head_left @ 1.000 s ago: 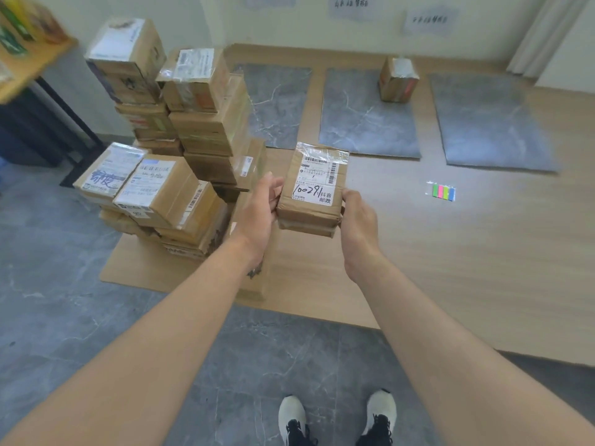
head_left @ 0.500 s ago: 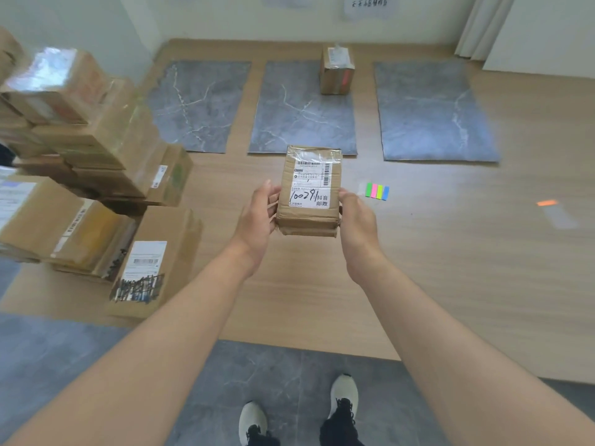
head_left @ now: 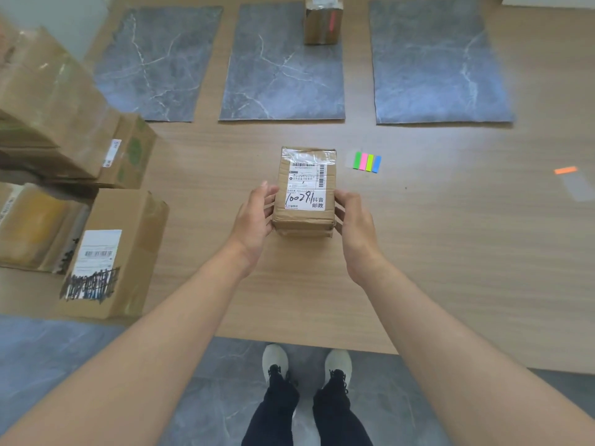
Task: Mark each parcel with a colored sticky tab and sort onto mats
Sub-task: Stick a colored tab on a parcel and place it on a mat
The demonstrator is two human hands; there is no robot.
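**Desk:** Where is the parcel right now?

**Operator:** I have the parcel (head_left: 304, 191) between both hands, out in front of me and above the wooden floor (head_left: 450, 252). Its label faces up, with a handwritten number on it. My left hand (head_left: 254, 217) grips its left side and my right hand (head_left: 352, 220) its right side, fingers curled round the edges.

**Desk:** And the tabs?

**Operator:** The sticky tabs (head_left: 367, 162) lie on the floor, just right of the parcel in my view: green, pink, yellow-green and blue, side by side. A single orange tab (head_left: 565, 170) lies well off to the right.

**Desk:** What about the mats?

**Operator:** I see three grey ones in a row beyond: the left mat (head_left: 157, 59), the middle mat (head_left: 280, 75) and the right mat (head_left: 438, 66). A second parcel (head_left: 322, 24) stands at the far end of the middle mat, with a pink strip on its front. On my left is a stack of boxes (head_left: 48, 91), blurred. Nearest me is a flat box (head_left: 109, 252) with a scribbled-over label.
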